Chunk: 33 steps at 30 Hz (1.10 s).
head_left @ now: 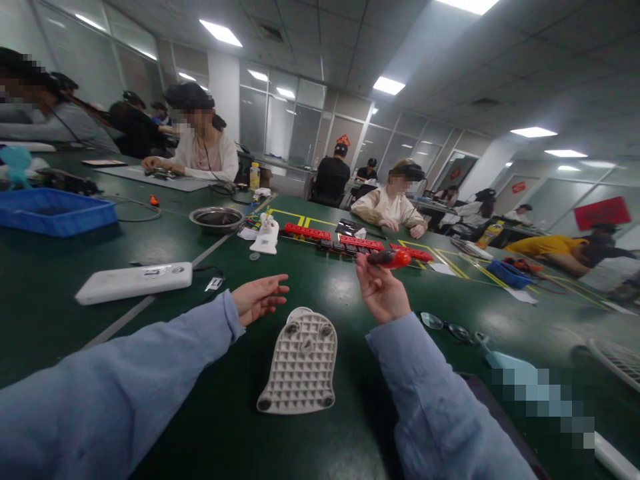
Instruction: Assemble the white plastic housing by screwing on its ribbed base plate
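Note:
My right hand [383,297] is raised above the green table, its fingers closed around a screwdriver [397,259] with a red and black handle. Its shaft and tip do not show clearly. On the left, my left hand [260,298] hovers with fingers stretched and apart, holding nothing. Between my forearms lies a white plastic base [304,367], its ribbed grid underside facing up, with dark round pads near its corners. A small white rounded edge shows at the base's far end. Neither hand touches the base.
A metal bowl [217,217], white figure-like part [266,235] and red strips [307,231] lie farther back. On the left are a long white device [135,281] and blue tray [55,212]. Eyeglasses [446,326] lie right, near my sleeve. Other people sit around the table.

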Available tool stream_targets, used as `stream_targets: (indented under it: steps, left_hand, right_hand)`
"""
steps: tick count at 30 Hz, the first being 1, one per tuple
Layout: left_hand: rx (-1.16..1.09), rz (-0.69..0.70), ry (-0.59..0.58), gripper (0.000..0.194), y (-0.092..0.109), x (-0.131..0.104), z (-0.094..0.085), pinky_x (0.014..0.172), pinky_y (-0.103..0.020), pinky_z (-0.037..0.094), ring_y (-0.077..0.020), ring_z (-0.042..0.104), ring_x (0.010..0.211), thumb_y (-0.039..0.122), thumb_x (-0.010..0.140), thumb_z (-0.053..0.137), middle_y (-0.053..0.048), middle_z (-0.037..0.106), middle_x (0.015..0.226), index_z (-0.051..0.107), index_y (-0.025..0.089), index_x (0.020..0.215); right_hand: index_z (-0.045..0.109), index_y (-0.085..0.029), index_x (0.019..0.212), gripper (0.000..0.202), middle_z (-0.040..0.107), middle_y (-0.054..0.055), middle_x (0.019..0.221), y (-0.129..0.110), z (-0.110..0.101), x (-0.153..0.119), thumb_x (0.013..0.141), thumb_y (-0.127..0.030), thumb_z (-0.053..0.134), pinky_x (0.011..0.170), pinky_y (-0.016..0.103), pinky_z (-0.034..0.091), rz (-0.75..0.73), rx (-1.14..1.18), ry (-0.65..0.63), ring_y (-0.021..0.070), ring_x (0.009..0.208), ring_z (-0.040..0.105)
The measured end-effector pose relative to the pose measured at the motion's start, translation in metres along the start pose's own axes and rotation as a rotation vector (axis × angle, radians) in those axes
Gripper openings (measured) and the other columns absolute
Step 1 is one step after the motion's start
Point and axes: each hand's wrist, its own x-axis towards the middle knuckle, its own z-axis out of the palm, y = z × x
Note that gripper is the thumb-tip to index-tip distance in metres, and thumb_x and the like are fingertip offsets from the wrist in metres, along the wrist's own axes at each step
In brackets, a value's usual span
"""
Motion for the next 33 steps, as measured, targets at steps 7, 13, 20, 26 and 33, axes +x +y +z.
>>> stream_targets:
  steps: [7,13,20,26,33]
  left_hand:
    - [0.062,0.104,-0.116,0.028,0.025,-0.032,0.028,0.056,-0.023,0.049,-0.0152,0.063,0.069,0.009,0.077,0.047,-0.006,0.065,0.086,0.053,0.017,0.103]
    - [0.061,0.133,-0.182,0.032,0.026,-0.065,0.051,0.06,-0.024,0.047,-0.0164,0.063,0.069,0.011,0.076,0.049,-0.007,0.066,0.084,0.053,0.017,0.107]
    - [0.061,0.118,-0.216,0.034,0.025,-0.077,0.056,0.06,-0.026,0.047,-0.0173,0.063,0.067,0.012,0.076,0.05,-0.007,0.066,0.083,0.052,0.018,0.109]
    - [0.053,0.133,-0.253,0.032,0.024,-0.077,0.055,0.06,-0.025,0.048,-0.0157,0.064,0.064,0.011,0.076,0.048,-0.006,0.067,0.08,0.053,0.018,0.108]
    - [0.045,0.126,-0.248,0.033,0.025,-0.075,0.054,0.058,-0.024,0.048,-0.0149,0.063,0.062,0.011,0.075,0.05,-0.006,0.067,0.076,0.052,0.017,0.108]
  right_hand:
    - [0.053,-0.019,0.08,0.019,0.048,-0.008,0.04,-0.015,0.034,-0.048,0.068,-0.032,0.06,0.027,0.012,0.031,-0.245,-0.172,-0.191,0.0039,0.029,0.039]
    - [0.058,-0.017,0.072,0.019,0.046,-0.006,0.044,-0.013,0.046,-0.08,0.065,-0.034,0.063,0.028,0.013,0.027,-0.608,-0.347,-0.161,0.0033,0.033,0.036]
    - [0.057,-0.018,0.068,0.007,0.045,-0.007,0.043,-0.017,0.049,-0.091,0.07,-0.024,0.058,0.028,0.014,0.028,-0.721,-0.382,-0.169,0.0036,0.032,0.037]
    - [0.057,-0.018,0.067,0.008,0.043,-0.007,0.041,-0.017,0.05,-0.09,0.069,-0.025,0.057,0.027,0.014,0.028,-0.74,-0.364,-0.15,0.0038,0.03,0.035]
    - [0.056,-0.017,0.066,0.009,0.043,-0.007,0.041,-0.017,0.049,-0.089,0.068,-0.026,0.058,0.026,0.014,0.027,-0.738,-0.37,-0.14,0.0037,0.03,0.035]
